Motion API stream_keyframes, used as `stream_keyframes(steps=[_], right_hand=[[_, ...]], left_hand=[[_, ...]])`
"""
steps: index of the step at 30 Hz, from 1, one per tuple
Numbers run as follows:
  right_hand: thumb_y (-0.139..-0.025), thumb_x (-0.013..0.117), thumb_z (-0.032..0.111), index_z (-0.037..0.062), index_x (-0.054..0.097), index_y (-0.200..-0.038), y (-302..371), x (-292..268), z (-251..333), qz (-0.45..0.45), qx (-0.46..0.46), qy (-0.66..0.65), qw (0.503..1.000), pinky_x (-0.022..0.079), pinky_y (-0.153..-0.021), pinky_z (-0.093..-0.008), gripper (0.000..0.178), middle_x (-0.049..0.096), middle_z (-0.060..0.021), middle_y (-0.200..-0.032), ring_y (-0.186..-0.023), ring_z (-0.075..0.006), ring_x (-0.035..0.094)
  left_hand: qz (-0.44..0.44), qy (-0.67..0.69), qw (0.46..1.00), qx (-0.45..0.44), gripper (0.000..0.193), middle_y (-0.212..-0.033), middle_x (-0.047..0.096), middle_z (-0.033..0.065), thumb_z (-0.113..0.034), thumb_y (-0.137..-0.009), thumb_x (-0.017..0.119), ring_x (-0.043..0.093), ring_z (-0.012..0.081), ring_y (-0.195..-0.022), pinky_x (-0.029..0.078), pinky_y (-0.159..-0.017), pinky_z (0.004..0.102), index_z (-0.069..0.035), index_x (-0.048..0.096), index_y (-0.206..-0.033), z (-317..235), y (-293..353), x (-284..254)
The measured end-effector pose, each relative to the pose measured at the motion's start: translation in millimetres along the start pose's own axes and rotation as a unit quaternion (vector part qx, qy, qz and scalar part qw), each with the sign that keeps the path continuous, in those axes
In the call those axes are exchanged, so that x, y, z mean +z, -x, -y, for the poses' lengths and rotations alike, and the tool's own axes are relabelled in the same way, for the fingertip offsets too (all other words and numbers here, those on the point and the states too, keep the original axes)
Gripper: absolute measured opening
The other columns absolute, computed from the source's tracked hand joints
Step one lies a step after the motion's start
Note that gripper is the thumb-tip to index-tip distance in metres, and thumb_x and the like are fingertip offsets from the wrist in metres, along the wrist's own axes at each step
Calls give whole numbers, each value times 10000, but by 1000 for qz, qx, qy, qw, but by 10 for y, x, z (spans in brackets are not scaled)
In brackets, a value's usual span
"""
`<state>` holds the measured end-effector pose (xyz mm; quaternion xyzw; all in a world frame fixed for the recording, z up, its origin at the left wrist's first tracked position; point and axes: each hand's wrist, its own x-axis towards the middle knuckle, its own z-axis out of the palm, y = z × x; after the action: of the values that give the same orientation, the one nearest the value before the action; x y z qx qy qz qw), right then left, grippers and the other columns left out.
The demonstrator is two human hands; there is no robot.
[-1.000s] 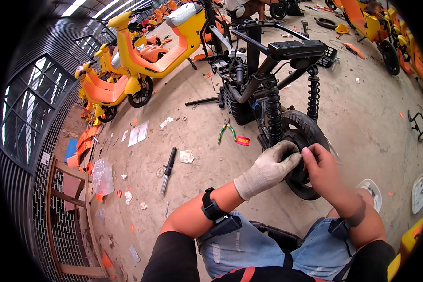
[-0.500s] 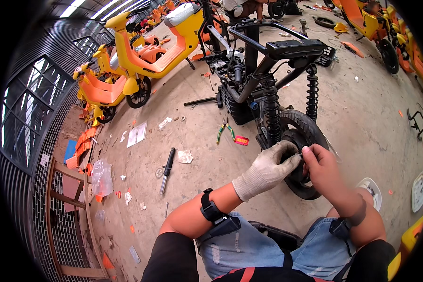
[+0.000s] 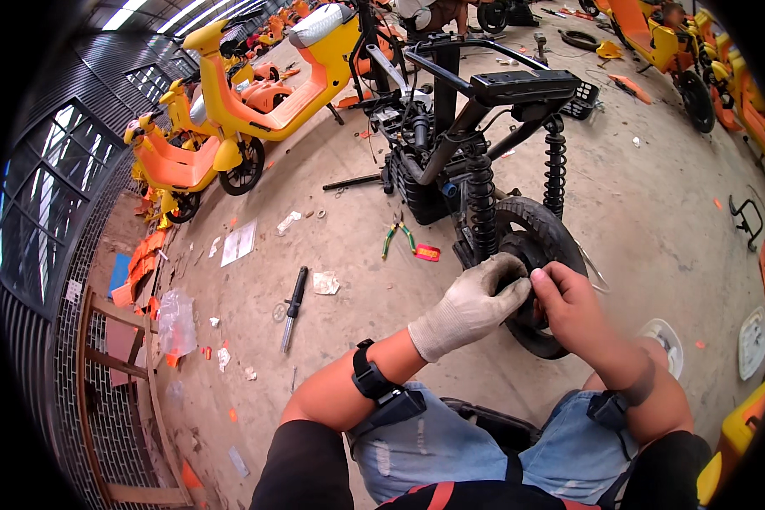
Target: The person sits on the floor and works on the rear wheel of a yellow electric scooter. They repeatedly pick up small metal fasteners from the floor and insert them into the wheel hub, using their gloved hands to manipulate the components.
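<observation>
My left hand (image 3: 474, 308), in a pale knit glove, is closed with thumb and fingers curled together beside the rear wheel. Close against it, my bare right hand (image 3: 567, 304) pinches with thumb and forefinger. Whatever sits between the fingertips is too small and too covered to name. Behind both hands stands the black tyre (image 3: 559, 244) of a stripped scooter frame (image 3: 446, 153). One coil shock absorber (image 3: 482, 204) rises just beyond my left hand, and another shock absorber (image 3: 555, 166) is on the wheel's far side. My hands hide part of the wheel hub.
Green-handled pliers (image 3: 397, 236) and a red tag (image 3: 427, 252) lie on the concrete left of the wheel. Nearer me is a black and silver tube (image 3: 294, 308). Yellow and orange scooters (image 3: 276, 110) stand far left, with a wooden frame (image 3: 89, 382) at the left edge.
The whole view has shifted slightly, so the scene sits a little further left. Both hands stay together at the wheel, with the fingers only slightly moved.
</observation>
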<state>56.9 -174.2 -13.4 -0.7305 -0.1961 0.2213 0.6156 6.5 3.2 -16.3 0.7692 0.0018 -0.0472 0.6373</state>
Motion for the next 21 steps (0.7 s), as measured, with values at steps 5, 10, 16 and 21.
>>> stream_keyframes(steps=[5, 10, 16, 21], right_hand=[[-1010, 539, 291, 5, 585, -857, -29, 18, -19, -6, 12, -46, 999, 435, -538, -272, 328, 565, -14, -660, -583, -91, 550], [-1012, 541, 290, 28, 566, -830, -49, -32, -33, -6, 36, -101, 994, 425, -528, -247, 320, 551, -6, -666, -576, -83, 550], [-1010, 544, 295, 36, 560, -827, -44, -17, -27, 8, 41, -129, 991, 422, -531, -238, 317, 545, 2, -677, -572, -81, 544], [-1011, 541, 293, 34, 557, -824, -21, -27, 13, 16, 44, -129, 991, 427, -538, -242, 320, 544, 1, -679, -573, -83, 543]], left_hand=[[-18, 10, 1000, 3, 251, -1005, 595, 49, -157, -949, 630, 553, 100, -948, 482, -853, 264, -8, 548, -1133, -65, -2, -4], [-33, 83, 996, -31, 258, -999, 586, 46, -121, -929, 650, 547, 103, -938, 484, -844, 267, -10, 535, -1131, -131, 13, -9], [-34, 50, 998, -12, 253, -984, 581, 42, -120, -923, 655, 541, 98, -930, 475, -843, 260, -12, 536, -1119, -109, 18, -14], [-18, 38, 999, -13, 262, -986, 564, 33, -122, -924, 656, 530, 90, -929, 471, -825, 251, -17, 531, -1129, -106, 23, -24]])
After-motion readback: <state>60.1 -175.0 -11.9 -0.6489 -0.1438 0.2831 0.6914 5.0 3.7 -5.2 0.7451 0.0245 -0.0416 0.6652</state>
